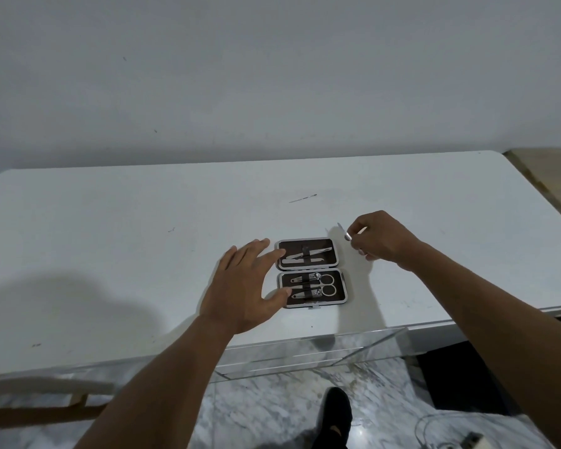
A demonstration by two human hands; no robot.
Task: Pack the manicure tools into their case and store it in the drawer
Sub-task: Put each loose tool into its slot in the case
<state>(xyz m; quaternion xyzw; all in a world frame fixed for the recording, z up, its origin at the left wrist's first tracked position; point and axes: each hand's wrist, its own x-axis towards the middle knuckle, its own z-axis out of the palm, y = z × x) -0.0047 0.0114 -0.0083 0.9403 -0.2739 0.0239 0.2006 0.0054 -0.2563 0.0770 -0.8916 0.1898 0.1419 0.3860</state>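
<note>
The manicure case (pixel 311 272) lies open on the white table (pixel 143 238), dark lining up, with a silver rim. Its far half holds a file and tweezers (pixel 308 256). Clippers and small scissors (pixel 318 285) sit in the near half. My left hand (pixel 246 286) is spread flat at the case's left edge, fingertips touching it. My right hand (pixel 381 236) hovers just right of the case, pinching a small flat metal tool (pixel 344 231) between thumb and fingers. A thin metal pick (pixel 302 198) lies loose on the table beyond the case.
A clear acrylic drawer (pixel 311 351) stands pulled out below the table's front edge. A wooden chair (pixel 46 400) is at the lower left. A foot in a black sock (pixel 334 416) rests on the marble floor, with a cable and adapter (pixel 470 439) at the lower right.
</note>
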